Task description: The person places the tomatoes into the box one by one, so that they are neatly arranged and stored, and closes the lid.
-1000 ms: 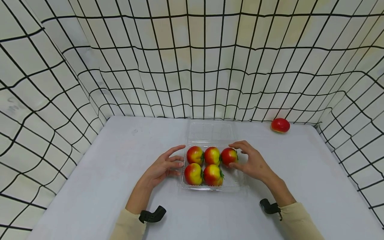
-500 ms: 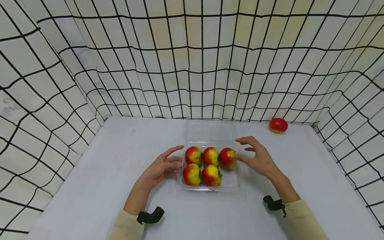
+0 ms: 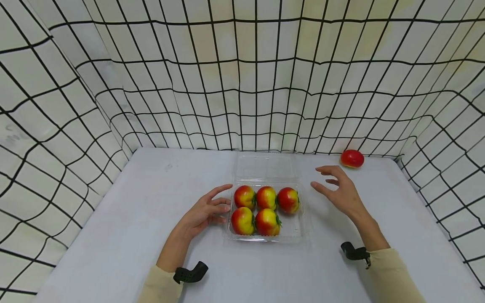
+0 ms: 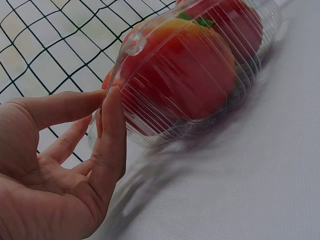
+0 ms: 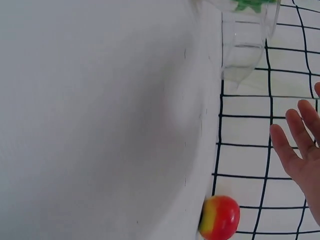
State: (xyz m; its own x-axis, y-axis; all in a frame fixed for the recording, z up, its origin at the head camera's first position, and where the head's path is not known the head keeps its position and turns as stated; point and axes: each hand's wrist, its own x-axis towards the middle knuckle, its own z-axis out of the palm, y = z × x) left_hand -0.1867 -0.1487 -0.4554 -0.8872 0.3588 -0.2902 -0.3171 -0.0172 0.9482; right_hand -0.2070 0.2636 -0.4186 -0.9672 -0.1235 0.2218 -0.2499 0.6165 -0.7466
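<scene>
A clear plastic clamshell box (image 3: 291, 227), its lid (image 3: 267, 166) folded back, holds several red-and-yellow round fruits (image 3: 267, 221) with green leafy tops. They sit in two rows, and the near right spot holds no fruit. At the box's left side, my left hand (image 3: 204, 211) pinches the rim between thumb and finger; the left wrist view shows the fingertips (image 4: 114, 95) on the clear edge. Apart from the box on its right, my right hand (image 3: 342, 191) hovers with thumb and fingers spread and nothing between them. Beyond it a red fruit (image 3: 352, 158) lies alone at the table's back right.
The box stands on a white-covered table (image 3: 159, 176). Black netting (image 3: 256, 84) over pale walls rises behind the table and along both sides. A black wrist camera (image 3: 190, 272) sits on the left wrist, another (image 3: 355, 251) on the right.
My right hand has let go of the right-hand fruit in the back row and drawn away rightward and back, toward the lone fruit. The left hand has stayed at the box.
</scene>
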